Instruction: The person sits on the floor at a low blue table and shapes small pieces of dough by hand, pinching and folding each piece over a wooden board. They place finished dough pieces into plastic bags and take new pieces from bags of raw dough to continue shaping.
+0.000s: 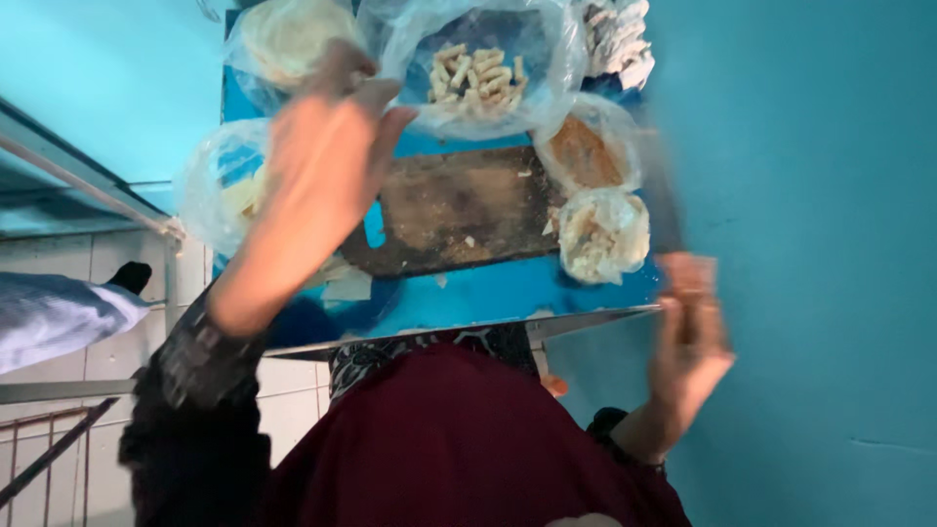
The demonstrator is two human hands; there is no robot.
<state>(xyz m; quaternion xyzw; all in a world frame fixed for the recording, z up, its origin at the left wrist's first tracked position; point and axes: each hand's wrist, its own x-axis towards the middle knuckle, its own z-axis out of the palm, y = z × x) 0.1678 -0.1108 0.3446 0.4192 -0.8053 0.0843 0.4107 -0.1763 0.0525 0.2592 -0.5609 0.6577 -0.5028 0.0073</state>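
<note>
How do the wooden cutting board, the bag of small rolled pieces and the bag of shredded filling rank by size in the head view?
1. wooden cutting board
2. bag of small rolled pieces, close behind and farther from the camera, so unsure
3. bag of shredded filling, clearly smallest

A blue tabletop (pixel 488 293) with a metal edge along its near side carries everything here. In the middle of it lies a worn brown wooden board (pixel 459 210), scattered with pale crumbs. Clear plastic bags ring the board. At the far side sits a bag of short pale rolls (pixel 473 73), and left of it a bag of flat round wrappers (pixel 283 39). At the far right corner is a white heap (pixel 615 39), too blurred to tell what it is. Right of the board lie a bag of brownish filling (pixel 586 151) and, nearer, a bag of pale shredded stuff (pixel 603 234). Left of the board is another bag (pixel 220 185). A few pale scraps (pixel 346 285) lie near the board's near left corner.
</note>
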